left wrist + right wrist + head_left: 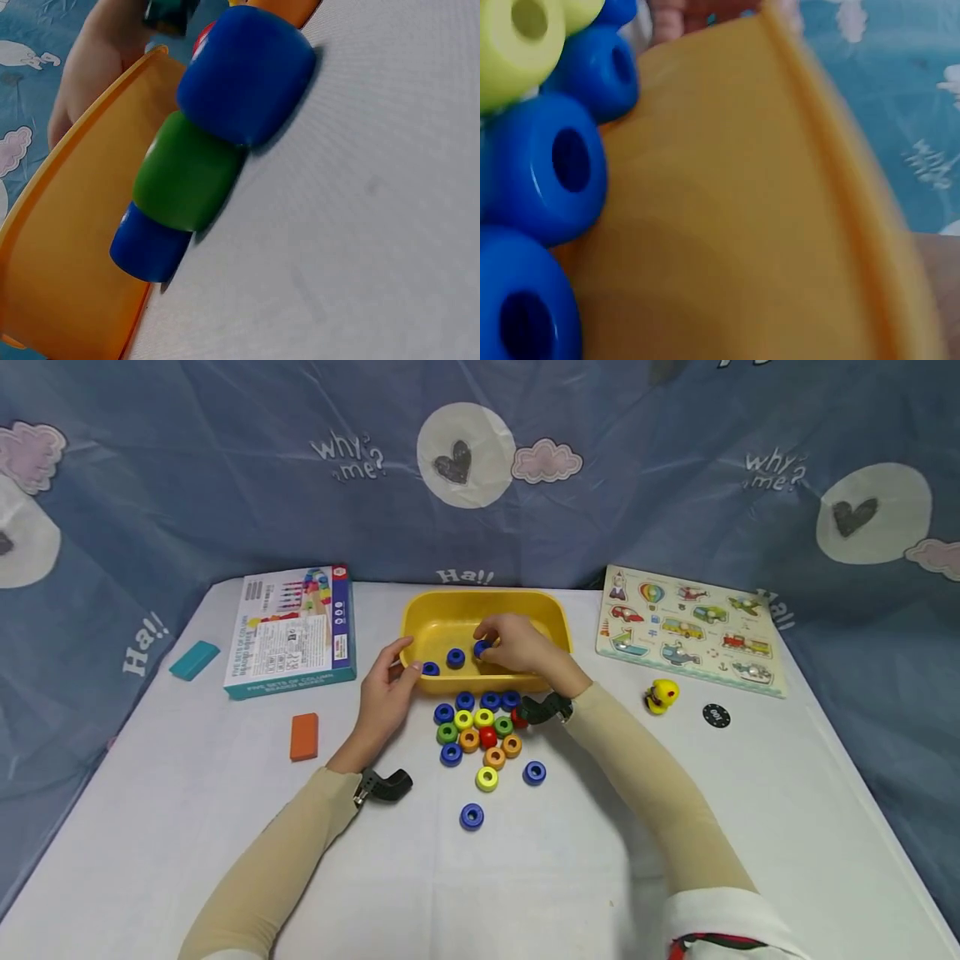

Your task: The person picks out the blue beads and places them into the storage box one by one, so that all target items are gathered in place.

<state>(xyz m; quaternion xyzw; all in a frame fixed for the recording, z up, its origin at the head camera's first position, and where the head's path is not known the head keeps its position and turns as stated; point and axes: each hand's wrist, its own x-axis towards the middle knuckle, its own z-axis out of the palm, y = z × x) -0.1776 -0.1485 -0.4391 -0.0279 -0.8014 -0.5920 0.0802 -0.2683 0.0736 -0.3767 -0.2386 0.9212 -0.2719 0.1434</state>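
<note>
Work on the beads is judged to be partway: two glossy blue, ring-shaped beads (455,657) lie in the yellow, rounded rectangular, apparently plastic tray (480,684), and a third blue bead (482,648) is over its floor in the right hand (519,648). The fingers of the right hand are curled, pinching that bead. The left hand (386,692) is partly closed, with fingers and thumb round the tray's left near corner; grip firmness cannot be told. Seventeen beads remain outside, on the table in front of the tray: seven blue (535,772), three yellow (487,778), three orange (494,757), two green (447,732) and two red (488,737). Surrounding items: one printed cardboard box (292,631), one flat illustrated puzzle board (693,631), one small yellow duck figure (662,696), one round black disc (716,716), one teal rectangular block (194,660) and one orange rectangular block (303,737).
</note>
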